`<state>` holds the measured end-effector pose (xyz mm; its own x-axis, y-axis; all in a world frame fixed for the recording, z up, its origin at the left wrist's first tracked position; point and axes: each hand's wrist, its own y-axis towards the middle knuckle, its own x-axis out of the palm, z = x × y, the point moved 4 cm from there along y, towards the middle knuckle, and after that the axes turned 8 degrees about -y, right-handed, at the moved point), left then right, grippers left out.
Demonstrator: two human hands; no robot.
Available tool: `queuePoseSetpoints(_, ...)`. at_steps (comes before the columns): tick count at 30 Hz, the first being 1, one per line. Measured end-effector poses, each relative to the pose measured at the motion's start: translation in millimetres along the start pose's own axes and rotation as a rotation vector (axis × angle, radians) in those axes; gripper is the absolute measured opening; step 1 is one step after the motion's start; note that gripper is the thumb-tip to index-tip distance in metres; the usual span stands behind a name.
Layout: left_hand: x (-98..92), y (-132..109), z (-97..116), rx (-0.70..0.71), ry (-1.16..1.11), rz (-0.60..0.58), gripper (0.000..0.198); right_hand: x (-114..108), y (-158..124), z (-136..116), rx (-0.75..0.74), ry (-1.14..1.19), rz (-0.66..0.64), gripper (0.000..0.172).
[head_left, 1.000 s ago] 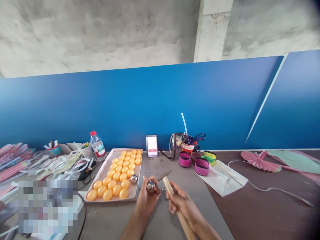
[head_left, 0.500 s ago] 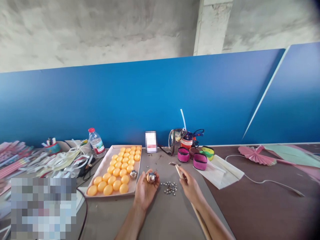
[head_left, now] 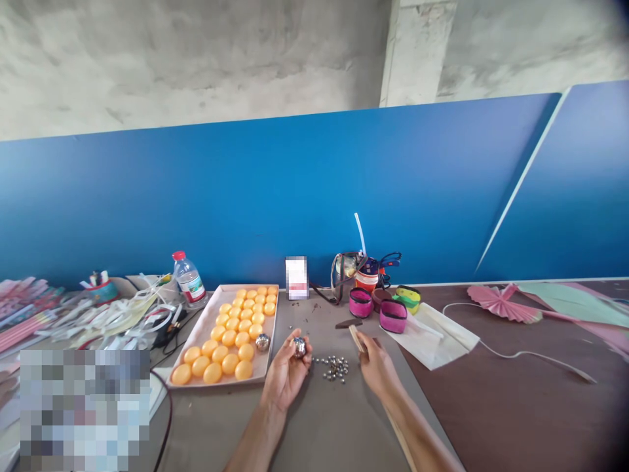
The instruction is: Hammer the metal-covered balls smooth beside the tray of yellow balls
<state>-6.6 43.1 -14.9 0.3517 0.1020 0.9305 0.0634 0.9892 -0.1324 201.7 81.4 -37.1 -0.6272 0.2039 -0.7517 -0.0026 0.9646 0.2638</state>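
Pale wood forms most of the hammer (head_left: pixel 356 337) in the right hand (head_left: pixel 377 367), whose fingers are curled firmly round it near its far end. Its long axis slants across the right part of the grey mat (head_left: pixel 324 426), from the near right, along the forearm, up to the far left. The dark head (head_left: pixel 346 324) points away from the person and lies crosswise, its right end slightly farther off than its left. It is just left of the nearer magenta wristband (head_left: pixel 393 317) and near the white sheet (head_left: pixel 445 347).

The left hand (head_left: pixel 287 372) is turned palm up, half closed, with its fingers bent around a shiny steel ball (head_left: pixel 299 347); that ball is round, so its direction cannot be told. Between the two hands, a loose cluster of small steel beads (head_left: pixel 336 369) rests on the mat, a few trailing toward the left fingers.

Just left of the left hand stands a shallow tray (head_left: pixel 210 308) bearing rows of orange balls (head_left: pixel 228 337), with a second steel ball (head_left: pixel 263 342) along its right side.
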Motion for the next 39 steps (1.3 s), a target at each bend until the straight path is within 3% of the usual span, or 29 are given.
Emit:
queuePoseSetpoints(8,4.6,0,0,0.004,0.022,-0.039,0.028,0,-2,-3,0.032,-0.081,-0.057,0.05)
queuePoseSetpoints(19,-2.5,-2,-2,-0.018,0.036,0.012,0.026,-3,-5,-14,0.053,-0.227,-0.165,0.044)
queuePoseSetpoints(25,3.4,-4,-3,0.044,0.139,-0.01,0.016,-10,-7,-20,0.001,-0.334,-0.189,0.039)
queuePoseSetpoints(39,6.5,-8,-2,0.16,0.362,0.061,0.028,-5,-4,-15,-0.057,-0.335,-0.171,0.035)
